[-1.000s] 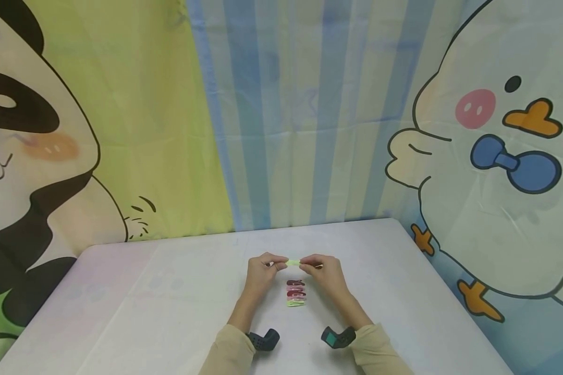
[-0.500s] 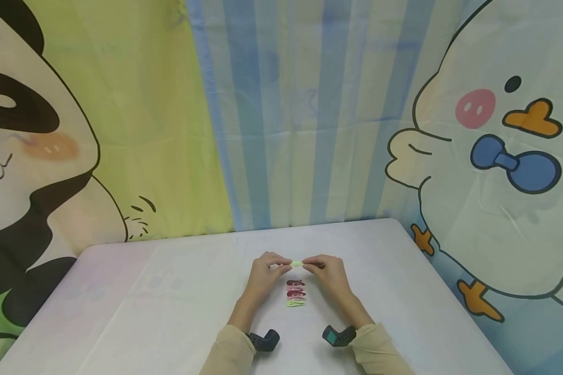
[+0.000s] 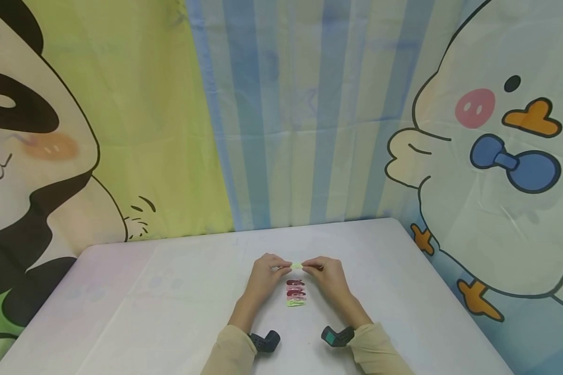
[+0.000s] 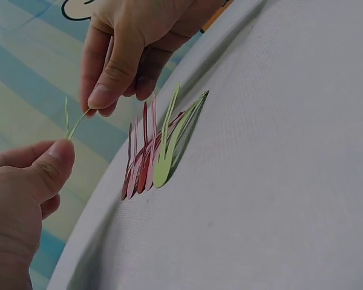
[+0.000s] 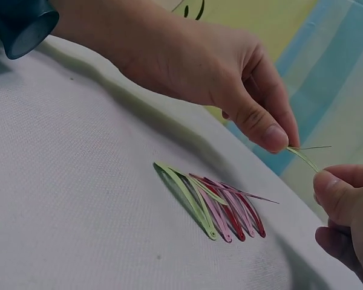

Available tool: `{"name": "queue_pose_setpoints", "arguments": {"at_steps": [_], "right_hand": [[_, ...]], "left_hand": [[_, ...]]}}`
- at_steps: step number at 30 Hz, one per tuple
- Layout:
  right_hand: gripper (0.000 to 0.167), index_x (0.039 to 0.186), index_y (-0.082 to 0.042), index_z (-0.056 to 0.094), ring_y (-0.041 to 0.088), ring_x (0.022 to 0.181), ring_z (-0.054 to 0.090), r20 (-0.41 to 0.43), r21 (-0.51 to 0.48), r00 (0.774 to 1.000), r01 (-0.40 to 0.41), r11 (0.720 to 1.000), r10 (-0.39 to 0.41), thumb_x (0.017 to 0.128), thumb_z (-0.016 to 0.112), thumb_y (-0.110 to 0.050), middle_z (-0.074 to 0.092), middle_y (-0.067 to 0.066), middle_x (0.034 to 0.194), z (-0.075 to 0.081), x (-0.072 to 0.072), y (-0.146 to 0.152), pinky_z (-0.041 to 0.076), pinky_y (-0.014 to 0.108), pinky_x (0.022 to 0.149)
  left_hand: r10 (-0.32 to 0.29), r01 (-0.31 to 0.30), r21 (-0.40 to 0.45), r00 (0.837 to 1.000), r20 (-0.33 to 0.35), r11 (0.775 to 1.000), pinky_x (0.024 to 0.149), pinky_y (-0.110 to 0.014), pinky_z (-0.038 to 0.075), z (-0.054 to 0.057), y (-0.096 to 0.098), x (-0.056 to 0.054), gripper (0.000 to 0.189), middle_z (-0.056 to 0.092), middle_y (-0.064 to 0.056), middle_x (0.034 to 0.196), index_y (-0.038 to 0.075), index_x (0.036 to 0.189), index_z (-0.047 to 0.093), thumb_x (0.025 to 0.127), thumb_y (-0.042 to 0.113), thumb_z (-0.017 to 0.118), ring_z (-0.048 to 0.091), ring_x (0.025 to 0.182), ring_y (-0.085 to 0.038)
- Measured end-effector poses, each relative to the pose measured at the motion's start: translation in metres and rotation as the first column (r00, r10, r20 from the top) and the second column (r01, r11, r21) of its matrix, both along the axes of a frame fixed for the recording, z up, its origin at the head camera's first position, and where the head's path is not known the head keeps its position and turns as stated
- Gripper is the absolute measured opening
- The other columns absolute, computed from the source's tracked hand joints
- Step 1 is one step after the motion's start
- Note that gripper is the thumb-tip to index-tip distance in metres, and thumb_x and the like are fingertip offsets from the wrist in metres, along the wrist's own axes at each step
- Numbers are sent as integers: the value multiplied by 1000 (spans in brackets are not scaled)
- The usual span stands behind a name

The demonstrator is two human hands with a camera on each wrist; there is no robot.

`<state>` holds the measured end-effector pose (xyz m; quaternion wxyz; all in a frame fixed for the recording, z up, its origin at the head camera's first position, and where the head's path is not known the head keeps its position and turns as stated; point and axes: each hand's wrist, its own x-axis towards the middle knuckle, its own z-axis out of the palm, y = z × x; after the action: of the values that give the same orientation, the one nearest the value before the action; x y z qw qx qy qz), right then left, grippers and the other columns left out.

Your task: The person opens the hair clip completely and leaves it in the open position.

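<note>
My left hand (image 3: 263, 277) and right hand (image 3: 331, 277) pinch opposite ends of a light green snap hair clip (image 3: 296, 265) between thumb and fingers, above the table. In the left wrist view one thin prong of this clip (image 4: 76, 125) stands apart from its curved body, so it looks unsnapped. Just nearer to me lies a row of hair clips (image 3: 296, 293), in dark red, pink and light green, side by side. Their prongs are raised too, as the green clip (image 4: 164, 158) at the row's end shows. My fingertips cover both ends of the held clip.
The clips lie on a white cloth-covered table (image 3: 169, 302). Behind its far edge hangs a striped curtain (image 3: 291, 130), with printed panda and chick figures at either side. A dark wrist device (image 3: 266, 341) sits on each forearm.
Both hands have shifted slightly right with the held green clip, then a little nearer to me. The gap between the fingertips has narrowed. The row of clips has not moved.
</note>
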<state>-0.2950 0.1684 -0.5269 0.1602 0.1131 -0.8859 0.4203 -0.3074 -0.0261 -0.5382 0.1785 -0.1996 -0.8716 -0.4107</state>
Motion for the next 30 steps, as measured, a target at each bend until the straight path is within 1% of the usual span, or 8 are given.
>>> {"name": "queue_pose_setpoints", "arguments": {"at_steps": [3, 9, 15, 17, 23, 26, 30], "right_hand": [[8, 85, -15, 76, 10, 81, 68, -16, 6, 1000, -15, 1000, 15, 78, 75, -12, 74, -2, 84, -3, 0, 0, 53, 22, 71], [7, 85, -15, 76, 13, 85, 70, -21, 53, 1000, -9, 999, 10, 78, 75, -13, 75, -2, 86, -5, 0, -1, 54, 26, 74], [7, 85, -16, 76, 13, 85, 70, -27, 83, 1000, 3, 997, -1, 78, 76, -13, 74, -3, 85, -9, 0, -2, 54, 29, 76], [8, 85, -17, 76, 12, 85, 70, -29, 93, 1000, 4, 996, -2, 78, 76, -13, 74, -4, 85, -11, 1, -2, 54, 29, 77], [9, 85, -16, 76, 12, 84, 70, -44, 132, 999, 4, 991, 1, 77, 76, -13, 74, -3, 85, -13, 2, -3, 54, 29, 76], [8, 85, -16, 76, 12, 83, 69, -42, 141, 999, 7, 990, -2, 77, 77, -13, 74, -3, 84, -13, 3, -3, 54, 28, 75], [7, 83, -16, 76, 11, 80, 68, -43, 145, 999, 7, 989, -1, 76, 77, -13, 73, -4, 81, -12, 3, -3, 53, 26, 71]], "left_hand": [[11, -12, -31, 1000, -24, 999, 79, -29, 49, 0, 0, 0, 15, 71, 11, 86, 21, 93, 77, 78, 23, 76, 60, 86, -7], [7, -10, -62, 998, -59, 998, 80, -30, 49, -3, -1, -1, 14, 72, 9, 85, 20, 91, 77, 77, 23, 77, 62, 84, -8], [-2, -4, -104, 998, -57, 995, 80, -30, 49, -8, -2, -3, 13, 73, 7, 86, 19, 90, 77, 77, 23, 77, 63, 84, -9], [-3, -2, -117, 999, -42, 993, 80, -31, 49, -9, -2, -3, 13, 73, 7, 85, 18, 90, 77, 78, 22, 77, 63, 84, -10], [1, 8, -145, 998, 59, 989, 82, -31, 49, -10, -3, -1, 14, 72, 8, 87, 19, 94, 77, 80, 24, 75, 63, 88, -10], [-3, 14, -160, 997, 74, 987, 82, -32, 49, -10, -3, -1, 15, 72, 8, 88, 19, 95, 77, 81, 24, 74, 62, 88, -10], [-6, 18, -179, 998, 70, 984, 81, -32, 49, -10, -4, -1, 14, 72, 8, 87, 19, 94, 77, 81, 24, 74, 62, 87, -10]]}}
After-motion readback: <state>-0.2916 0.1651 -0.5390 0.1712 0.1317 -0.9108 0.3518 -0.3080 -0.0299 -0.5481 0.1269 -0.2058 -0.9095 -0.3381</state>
